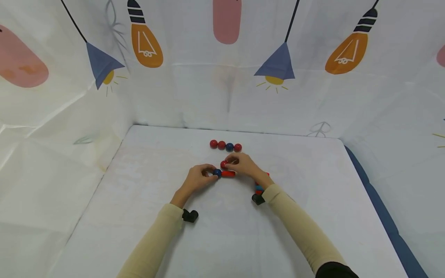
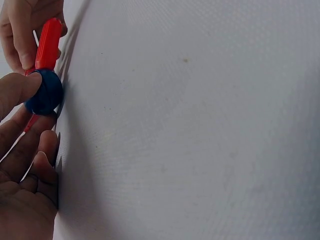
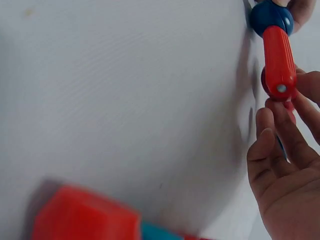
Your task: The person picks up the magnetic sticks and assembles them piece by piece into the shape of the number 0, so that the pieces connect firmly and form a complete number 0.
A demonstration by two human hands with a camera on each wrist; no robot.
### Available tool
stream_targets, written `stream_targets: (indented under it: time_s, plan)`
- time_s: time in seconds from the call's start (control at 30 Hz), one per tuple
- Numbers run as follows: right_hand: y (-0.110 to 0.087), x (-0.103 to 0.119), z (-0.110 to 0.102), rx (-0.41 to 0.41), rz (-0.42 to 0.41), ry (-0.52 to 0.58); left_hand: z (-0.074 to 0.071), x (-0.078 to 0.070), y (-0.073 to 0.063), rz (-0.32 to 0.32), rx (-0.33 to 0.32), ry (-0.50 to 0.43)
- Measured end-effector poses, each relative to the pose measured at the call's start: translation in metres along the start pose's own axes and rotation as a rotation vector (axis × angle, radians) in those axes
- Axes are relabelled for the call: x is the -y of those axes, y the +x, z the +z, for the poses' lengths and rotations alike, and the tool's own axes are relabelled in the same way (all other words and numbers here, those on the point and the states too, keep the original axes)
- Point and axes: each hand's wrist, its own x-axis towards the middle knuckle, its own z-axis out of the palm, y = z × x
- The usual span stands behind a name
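My left hand [image 1: 198, 178] pinches a dark blue ball [image 1: 217, 172] between thumb and fingers, low over the white table. From that ball a ribbed red rod [image 1: 228, 174] points right; its near end shows a small silvery disc in the right wrist view. My right hand [image 1: 243, 164] pinches a red ball [image 1: 224, 164] just behind the rod. In the right wrist view, the rod [image 3: 280, 62] covers much of this red ball. A thin red piece [image 2: 31, 122] shows under the blue ball [image 2: 47, 92] in the left wrist view.
Farther back lies a row of several balls, red ones [image 1: 213, 144] and one blue [image 1: 230, 147]. Red and blue rods [image 1: 259, 188] lie beneath my right wrist, partly hidden. Around the white table [image 1: 156, 146] hangs a lamp-patterned sheet [image 1: 194, 88].
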Motion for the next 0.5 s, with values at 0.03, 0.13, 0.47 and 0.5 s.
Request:
stream_targets:
  time_s: [0.03,0.13,0.47,0.5]
  plan:
    - [-0.002,-0.002,-0.001,-0.002,0.005,0.001,0.000,0.000,0.000,0.000,-0.002,0.001]
    - [-0.007,-0.005,-0.005,-0.012,0.021,0.015,0.000,0.000,0.000,0.000,-0.004,0.000]
    - [-0.035,-0.017,-0.022,-0.023,0.054,-0.001,-0.004,-0.002,0.000,-0.001,0.007,-0.010]
    - [-0.038,-0.018,-0.024,-0.019,0.055,-0.006,-0.004,-0.003,0.000,0.002,0.005,-0.008]
